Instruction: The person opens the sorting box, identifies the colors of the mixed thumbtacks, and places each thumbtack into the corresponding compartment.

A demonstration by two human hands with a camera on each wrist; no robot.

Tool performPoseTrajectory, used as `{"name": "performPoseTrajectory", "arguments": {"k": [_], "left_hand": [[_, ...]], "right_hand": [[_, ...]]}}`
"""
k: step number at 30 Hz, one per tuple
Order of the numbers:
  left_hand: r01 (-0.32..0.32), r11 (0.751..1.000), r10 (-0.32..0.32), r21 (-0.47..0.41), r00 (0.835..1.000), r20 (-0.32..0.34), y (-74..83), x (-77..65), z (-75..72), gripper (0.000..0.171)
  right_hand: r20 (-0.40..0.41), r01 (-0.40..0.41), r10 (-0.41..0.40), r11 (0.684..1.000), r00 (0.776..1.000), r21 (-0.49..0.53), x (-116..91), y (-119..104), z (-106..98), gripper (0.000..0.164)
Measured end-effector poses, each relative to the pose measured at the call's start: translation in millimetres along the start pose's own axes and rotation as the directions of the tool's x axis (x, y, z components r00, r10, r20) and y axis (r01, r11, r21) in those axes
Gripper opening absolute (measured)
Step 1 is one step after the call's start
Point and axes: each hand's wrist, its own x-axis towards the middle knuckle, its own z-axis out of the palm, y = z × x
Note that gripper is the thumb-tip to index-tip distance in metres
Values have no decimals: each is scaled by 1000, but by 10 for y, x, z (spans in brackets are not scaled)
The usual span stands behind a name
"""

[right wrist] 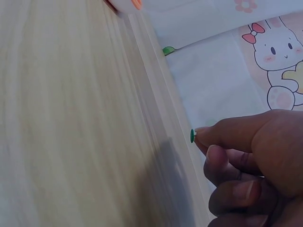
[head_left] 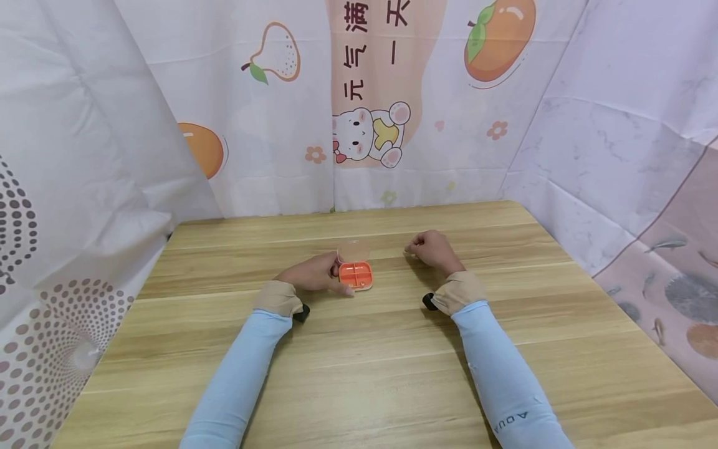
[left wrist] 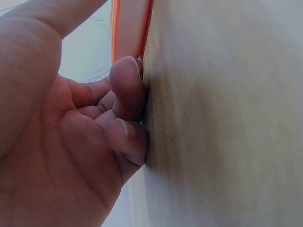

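Note:
A small orange pill box (head_left: 363, 269) with four compartments lies on the table, its clear lid (head_left: 353, 252) swung open toward the back. Tiny pale specks show in its front compartments. My left hand (head_left: 315, 274) holds the box from the left side, thumb along the front and curled fingers at the left edge; in the left wrist view a fingertip meets the orange wall (left wrist: 130, 33). Off to the right, my right hand (head_left: 436, 249) is raised over the table. Between thumb and forefinger it pinches a tiny green piece (right wrist: 192, 136) with a flat round face and a pale stub.
The wood-grain table (head_left: 359, 374) stretches out on all sides of the box. A printed curtain (head_left: 280, 125) hangs along the back edge, with more sheets at left and right. Black wrist mounts (head_left: 301, 313) sit under both cuffs.

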Motion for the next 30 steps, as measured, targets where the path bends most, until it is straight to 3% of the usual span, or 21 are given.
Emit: {"name": "performPoseTrajectory", "arguments": {"k": [30], "left_hand": [[26,1000,-26,11,1000,-6,13,-1,-6,63]], "right_hand": [[30,26,-26,1000,999,-1,-3,-156,97,20]]}}
